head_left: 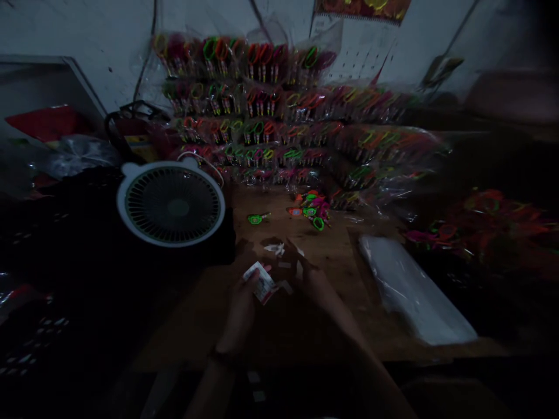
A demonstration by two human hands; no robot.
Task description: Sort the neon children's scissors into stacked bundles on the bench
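Against the table's point(332, 326) far edge, bagged neon scissors point(279, 110) stack high up the wall, with a round white fan point(171, 203) at the left edge and a clear plastic sheet point(413, 291) toward the right. Near the middle, the left hand point(240, 311) pinches a small printed card point(262, 283). Just beside it, the right hand point(301, 270) curls over small white bits point(276, 249); its grip is too dark to tell.

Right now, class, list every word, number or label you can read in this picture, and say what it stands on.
None can be read.
Wall calendar: number grid too blurred.
Small printed card in the left hand: print too small and dim.
Bagged scissors packs: labels blurred.
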